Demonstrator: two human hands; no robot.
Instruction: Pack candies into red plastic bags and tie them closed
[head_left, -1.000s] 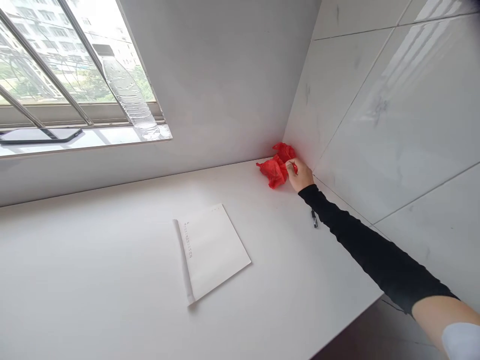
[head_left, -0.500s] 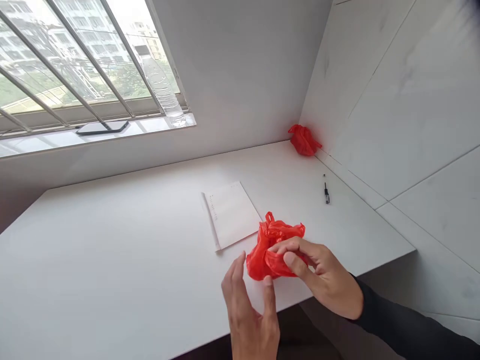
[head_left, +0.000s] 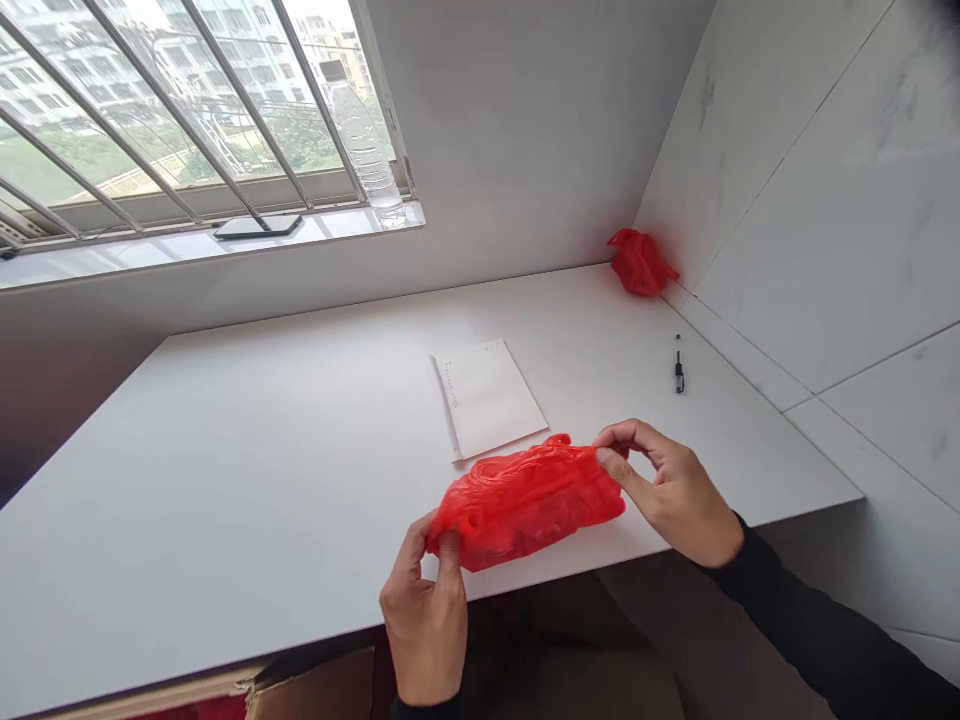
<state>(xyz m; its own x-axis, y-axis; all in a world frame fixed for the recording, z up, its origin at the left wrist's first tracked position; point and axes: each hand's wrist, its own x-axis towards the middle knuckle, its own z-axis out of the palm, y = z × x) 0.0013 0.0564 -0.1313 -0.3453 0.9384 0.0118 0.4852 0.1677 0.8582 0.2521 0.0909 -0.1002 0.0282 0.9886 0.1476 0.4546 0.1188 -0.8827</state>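
A thin red plastic bag [head_left: 532,505] is stretched out sideways between my two hands, over the front edge of the white table [head_left: 262,480]. My left hand [head_left: 426,605] pinches its left end between thumb and fingers. At the bag's upper right corner, my right hand [head_left: 671,490] grips the plastic the same way. The bag looks crumpled along its top, and I cannot tell whether anything is inside. Just behind it lies a white booklet or pad of paper [head_left: 495,400] with small print along its left side.
Another crumpled red plastic bag [head_left: 641,263] sits in the back right corner. A black pen [head_left: 679,375] lies on the right. On the windowsill are a clear bottle [head_left: 369,160] and a dark flat device [head_left: 259,227]. Below the table's front is a cardboard box [head_left: 315,688].
My left hand has closed on the bag and moved left. The bunched bag is now spread wide between both hands. The view has shifted, so the scene sits further right.
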